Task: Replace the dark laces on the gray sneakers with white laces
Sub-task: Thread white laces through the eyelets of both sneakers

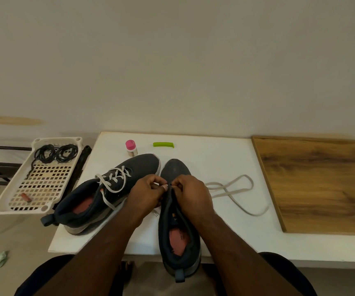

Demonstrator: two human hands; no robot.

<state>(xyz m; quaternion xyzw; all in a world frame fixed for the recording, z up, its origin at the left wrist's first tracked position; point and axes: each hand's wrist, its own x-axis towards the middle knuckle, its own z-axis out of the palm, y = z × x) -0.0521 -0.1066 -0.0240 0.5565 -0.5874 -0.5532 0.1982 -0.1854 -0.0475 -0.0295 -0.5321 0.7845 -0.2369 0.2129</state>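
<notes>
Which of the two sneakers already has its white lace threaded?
The left sneaker, lying tilted beside the basket. The right sneaker, under both hands, has its lace mostly loose.

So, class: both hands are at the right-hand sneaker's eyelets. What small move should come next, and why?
Probably draw the pinched white lace through the eyelet. Both hands meet at the laceless dark gray sneaker, and most of the lace lies slack on the white table.

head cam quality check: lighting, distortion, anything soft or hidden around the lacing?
Head view: dim, warm, even light, no glare on the white table; wide-angle bend curves the table's far edge; slight softness throughout. Left hand and right hand cover the right sneaker eyelets, so the white lace tip is barely readable. Left sneaker and dark laces in the tray read clearly.
</notes>
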